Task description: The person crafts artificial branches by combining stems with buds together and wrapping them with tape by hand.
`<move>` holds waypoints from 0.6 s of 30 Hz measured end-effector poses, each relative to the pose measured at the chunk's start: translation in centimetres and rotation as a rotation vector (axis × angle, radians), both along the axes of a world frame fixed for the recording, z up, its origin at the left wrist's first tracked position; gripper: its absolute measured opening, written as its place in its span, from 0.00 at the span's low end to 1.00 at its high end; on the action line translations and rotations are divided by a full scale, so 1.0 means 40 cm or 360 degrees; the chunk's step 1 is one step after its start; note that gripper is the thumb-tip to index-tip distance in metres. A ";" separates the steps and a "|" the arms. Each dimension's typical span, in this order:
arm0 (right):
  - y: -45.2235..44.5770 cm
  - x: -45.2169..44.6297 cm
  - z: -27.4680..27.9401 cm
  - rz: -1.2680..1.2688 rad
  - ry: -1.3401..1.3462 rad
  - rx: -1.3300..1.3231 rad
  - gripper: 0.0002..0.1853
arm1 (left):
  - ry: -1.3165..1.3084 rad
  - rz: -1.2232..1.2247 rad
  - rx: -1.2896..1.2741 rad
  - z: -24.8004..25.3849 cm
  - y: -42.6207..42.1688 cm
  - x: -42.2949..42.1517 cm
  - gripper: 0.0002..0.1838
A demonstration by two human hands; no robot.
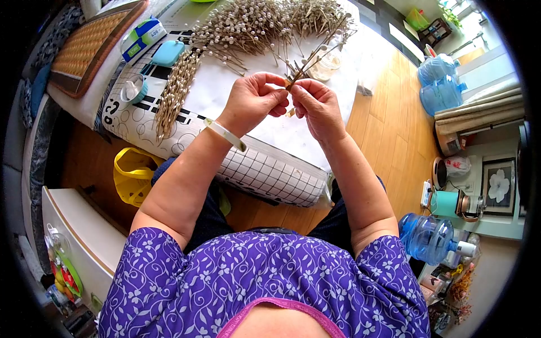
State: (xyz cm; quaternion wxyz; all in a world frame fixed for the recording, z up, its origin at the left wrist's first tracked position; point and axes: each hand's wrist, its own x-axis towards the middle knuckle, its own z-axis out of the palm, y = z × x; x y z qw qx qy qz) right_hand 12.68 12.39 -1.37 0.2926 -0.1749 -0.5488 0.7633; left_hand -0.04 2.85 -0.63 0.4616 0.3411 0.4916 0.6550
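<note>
In front of me, over the white tabletop, my right hand (318, 107) pinches the lower end of a brown branch (311, 61) with small pale buds. The branch slants up and to the right. My left hand (256, 100), with a pale bangle (225, 135) at the wrist, is closed at the same lower end. Its thumb and forefinger press together; what lies between them is too small to make out. Beyond the hands spreads a large heap of budded stems (242, 28). A narrower bundle of such stems (177, 93) lies to the left.
A clear round tub (325, 67) stands behind the branch. On the left are a light-blue case (168, 53), a tape-like blue ring (134, 89) and a tissue pack (143, 39). A yellow bag (132, 176) is below the table edge. Water jugs (439, 84) stand at right.
</note>
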 end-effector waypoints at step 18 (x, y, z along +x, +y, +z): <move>-0.011 -0.002 0.017 0.0024 0.0244 -0.0512 0.04 | 0.1490 0.0440 0.0572 -0.003 -0.001 0.008 0.08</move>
